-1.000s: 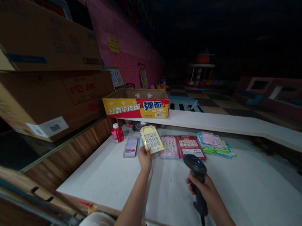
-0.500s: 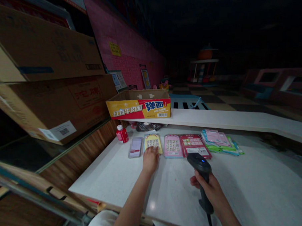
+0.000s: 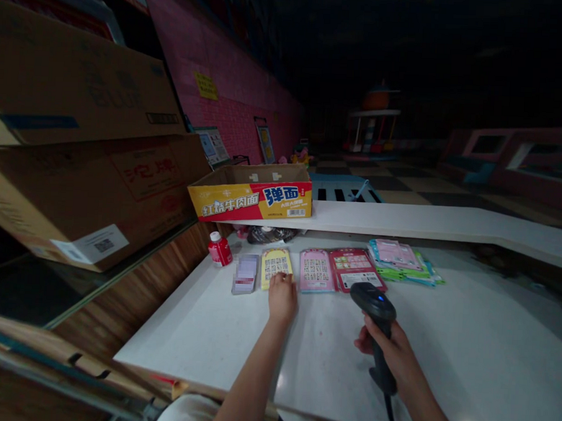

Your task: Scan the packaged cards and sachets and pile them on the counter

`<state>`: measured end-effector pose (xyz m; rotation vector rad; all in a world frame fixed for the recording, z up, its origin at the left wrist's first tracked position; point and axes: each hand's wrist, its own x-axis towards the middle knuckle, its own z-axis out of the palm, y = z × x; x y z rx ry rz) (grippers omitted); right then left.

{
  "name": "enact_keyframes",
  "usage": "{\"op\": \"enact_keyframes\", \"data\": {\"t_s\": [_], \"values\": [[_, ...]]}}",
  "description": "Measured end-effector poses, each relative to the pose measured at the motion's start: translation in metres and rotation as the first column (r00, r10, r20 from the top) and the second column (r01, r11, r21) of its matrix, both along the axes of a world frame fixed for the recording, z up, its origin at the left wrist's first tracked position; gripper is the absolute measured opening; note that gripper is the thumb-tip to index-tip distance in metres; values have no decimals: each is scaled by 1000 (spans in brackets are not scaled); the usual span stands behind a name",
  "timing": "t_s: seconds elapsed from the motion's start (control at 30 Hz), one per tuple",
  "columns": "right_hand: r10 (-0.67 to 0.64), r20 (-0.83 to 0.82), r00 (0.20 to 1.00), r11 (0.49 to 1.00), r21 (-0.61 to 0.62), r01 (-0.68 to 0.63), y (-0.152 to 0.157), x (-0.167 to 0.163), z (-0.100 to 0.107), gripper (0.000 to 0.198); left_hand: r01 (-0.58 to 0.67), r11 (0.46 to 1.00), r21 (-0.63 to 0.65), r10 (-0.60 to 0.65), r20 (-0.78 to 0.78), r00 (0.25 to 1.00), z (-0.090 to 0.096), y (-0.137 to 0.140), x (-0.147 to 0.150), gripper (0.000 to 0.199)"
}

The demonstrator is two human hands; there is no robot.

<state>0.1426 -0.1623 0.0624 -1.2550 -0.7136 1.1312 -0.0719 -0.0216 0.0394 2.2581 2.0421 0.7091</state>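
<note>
In the head view, touching the near edge of a yellow packet with the bent fingers of the left hand; cannot tell whether pinching or merely pressing, with the undersides of the fingertips hidden. Flat on the white surface, just beyond those fingers and partly under them, with a grid of small prints facing up: that same packet. Grasping a black scanner by the handle in the right hand, fingers wrapped around, with a cable trailing below. To the left of the left fingers, a phone, and farther off that way a red bottle. To their right, near, a pink packet, seemingly touching a red packet; beyond the right fingers, a loose pile of packets. Well beyond the left fingers, a yellow-and-red carton on a ledge. For good handling, by judgement: press lightly at the near edge only, leaving the printed face uncovered; keep the thin packet flat, so as not to crease it; avoid sweeping it against the phone or the pink packet. Hold the scanner firmly, nose steady and clear of the red packet, cable slack.
</note>
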Motion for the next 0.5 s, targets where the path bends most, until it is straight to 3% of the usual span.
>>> {"op": "enact_keyframes", "data": {"t_s": [0.1,0.3,0.4,0.5], "values": [[12,-25,1000,999,-36,-13,-1,4,3,54,-5,995,-104,6,10,1000,8,7,25,30],[14,-6,1000,999,-48,-14,-7,13,8,57,-149,970,-190,150,-9,989,13,20,61,58],[11,-9,1000,1000,-23,-11,-8,16,4,53,-200,950,-239,225,80,971,11,27,62,63],[7,-7,1000,1000,-12,-7,-9,16,-1,49,-171,961,-216,224,249,942,6,38,55,53]]}}
